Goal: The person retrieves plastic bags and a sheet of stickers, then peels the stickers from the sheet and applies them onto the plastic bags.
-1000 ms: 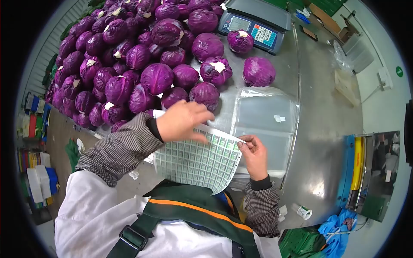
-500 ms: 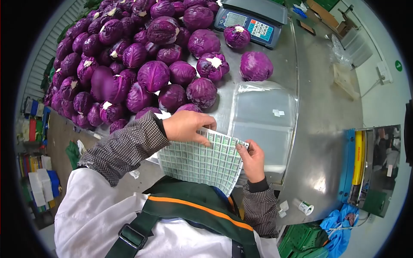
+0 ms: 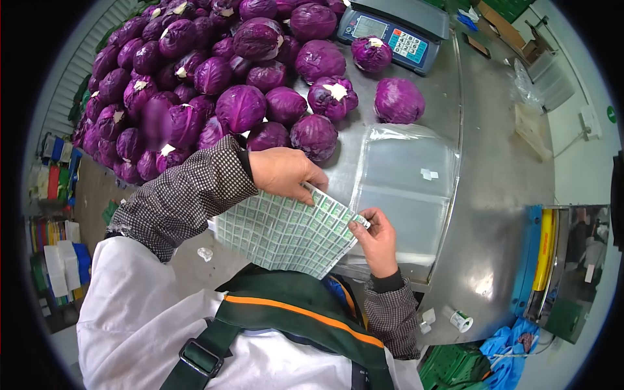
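A sheet of small green-and-white stickers [image 3: 279,231] hangs in front of my body, bowed and tilted. The fingers and thumb of my left hand [image 3: 286,174] pinch its upper edge. At its right corner, my right hand [image 3: 376,242] grips it between thumb and fingers. Just beyond my right hand, a stack of clear plastic bags [image 3: 404,211] lies flat on the metal table, with small white pieces [image 3: 429,174] on top. Several red cabbages [image 3: 314,137] sit just past my left hand.
A large heap of red cabbages [image 3: 212,76] covers the table's left side. A digital scale [image 3: 398,32] stands at the back, with a loose cabbage [image 3: 399,101] nearby. To the right are a label roll [image 3: 461,320], a blue-and-yellow machine [image 3: 538,253] and a green crate [image 3: 455,367].
The sticker sheet has swung left and up, its lower end now farther from my right forearm. Both hands keep hold of it. The view has shifted slightly.
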A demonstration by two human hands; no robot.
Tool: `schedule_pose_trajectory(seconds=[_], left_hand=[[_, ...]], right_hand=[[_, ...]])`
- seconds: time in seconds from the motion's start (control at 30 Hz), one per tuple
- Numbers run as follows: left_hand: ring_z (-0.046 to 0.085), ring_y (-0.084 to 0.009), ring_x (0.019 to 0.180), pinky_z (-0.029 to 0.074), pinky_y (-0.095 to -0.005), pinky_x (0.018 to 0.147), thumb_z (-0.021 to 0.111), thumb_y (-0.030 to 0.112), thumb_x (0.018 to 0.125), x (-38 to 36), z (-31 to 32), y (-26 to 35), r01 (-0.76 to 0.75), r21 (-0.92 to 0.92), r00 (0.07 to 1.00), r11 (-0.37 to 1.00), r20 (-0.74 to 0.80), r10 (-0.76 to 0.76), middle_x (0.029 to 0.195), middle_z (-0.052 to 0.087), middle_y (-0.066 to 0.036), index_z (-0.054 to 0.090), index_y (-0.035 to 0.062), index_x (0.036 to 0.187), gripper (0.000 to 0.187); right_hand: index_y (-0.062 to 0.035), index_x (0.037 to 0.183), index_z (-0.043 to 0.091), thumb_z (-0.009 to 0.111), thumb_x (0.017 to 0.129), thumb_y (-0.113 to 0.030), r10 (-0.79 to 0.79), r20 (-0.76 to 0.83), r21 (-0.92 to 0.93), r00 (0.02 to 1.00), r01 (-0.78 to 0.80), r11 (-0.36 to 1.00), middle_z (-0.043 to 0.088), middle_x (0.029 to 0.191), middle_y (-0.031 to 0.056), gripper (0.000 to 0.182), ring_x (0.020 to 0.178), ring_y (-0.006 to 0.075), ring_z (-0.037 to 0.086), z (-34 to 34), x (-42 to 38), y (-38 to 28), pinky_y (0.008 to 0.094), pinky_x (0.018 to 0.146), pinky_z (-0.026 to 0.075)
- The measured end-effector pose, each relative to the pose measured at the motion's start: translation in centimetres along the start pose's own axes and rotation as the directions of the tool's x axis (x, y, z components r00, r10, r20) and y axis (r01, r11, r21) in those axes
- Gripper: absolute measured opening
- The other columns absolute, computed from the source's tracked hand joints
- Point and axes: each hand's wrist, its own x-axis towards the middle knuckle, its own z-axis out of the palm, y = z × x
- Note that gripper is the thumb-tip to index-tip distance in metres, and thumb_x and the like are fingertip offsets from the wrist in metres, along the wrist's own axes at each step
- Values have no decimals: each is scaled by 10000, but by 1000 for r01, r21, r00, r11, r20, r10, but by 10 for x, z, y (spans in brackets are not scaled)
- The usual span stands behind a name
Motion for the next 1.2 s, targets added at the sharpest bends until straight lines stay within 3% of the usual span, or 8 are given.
schedule_pose_trajectory(seconds=[0.27, 0.47, 0.67, 0.87, 0.97, 1.07, 1.17, 1.2], left_hand=[[665, -276, 779, 512, -396, 678, 735, 245, 812, -2, 21, -5, 34, 173, 990, 984, -143, -9, 816, 673, -56, 688, 96, 889, 175], [679, -276, 786, 523, -380, 705, 690, 250, 869, 0, 10, 1, 104, -29, 986, 994, -125, -107, 867, 701, -80, 704, 96, 918, 162], [682, -273, 764, 523, -371, 678, 684, 234, 869, 2, 3, -9, 34, 47, 998, 998, -45, -32, 849, 705, -83, 714, 93, 953, 167], [681, -273, 754, 522, -374, 675, 675, 238, 866, 6, -5, -6, 5, 72, 1000, 997, -21, -3, 836, 707, -80, 714, 88, 958, 180], [680, -279, 752, 523, -383, 675, 677, 258, 858, 7, -5, -8, 41, 67, 999, 997, 4, -41, 835, 707, -83, 716, 90, 956, 198], [682, -274, 768, 521, -397, 668, 667, 245, 842, 10, -5, -18, -12, 44, 999, 999, 39, 10, 836, 706, -88, 717, 98, 940, 184], [679, -261, 735, 515, -402, 648, 647, 214, 822, 18, -14, -9, 87, 386, 994, 918, 20, -103, 796, 692, -97, 717, 101, 887, 148], [653, -265, 821, 495, -400, 685, 635, 173, 796, 22, -11, -12, 114, 490, 989, 864, 23, -144, 845, 652, -112, 710, 115, 935, 168]], right_hand=[[27, 907, 601, 672, 928, -112, -105, -59, -192, 993, 92, 977, 586, 817, -9, 157, 770, 54, 507, -1, 2, 21, 224, 698, 431], [21, 1000, 653, 665, 929, -138, -49, -115, -87, 992, 39, 995, 594, 807, 6, 175, 775, 82, 522, 3, -2, 17, 238, 703, 436], [-14, 1116, 611, 647, 925, -210, -326, 152, -542, 933, 355, 762, 594, 839, 71, 275, 777, 169, 564, -1, 16, -10, 280, 706, 457], [-17, 1018, 579, 647, 908, -219, -59, 274, -584, 960, 215, 783, 591, 738, 110, 240, 688, 241, 603, 1, 41, -19, 337, 630, 466], [-39, 955, 564, 652, 895, -203, -147, 285, -592, 947, 295, 750, 600, 705, 99, 195, 673, 274, 624, 9, 38, -19, 380, 576, 470], [-65, 929, 559, 656, 886, -184, -413, 393, -714, 822, 556, 426, 614, 733, 103, 158, 708, 289, 635, 18, 33, -10, 403, 560, 476], [-85, 905, 553, 650, 875, -152, -493, 546, -718, 677, 681, 141, 620, 743, 96, 122, 705, 277, 631, 36, 13, -14, 406, 551, 484], [-74, 915, 557, 621, 915, -140, -543, 457, -722, 705, 650, 236, 628, 787, 72, 92, 679, 191, 618, 32, 9, -6, 339, 538, 487]])
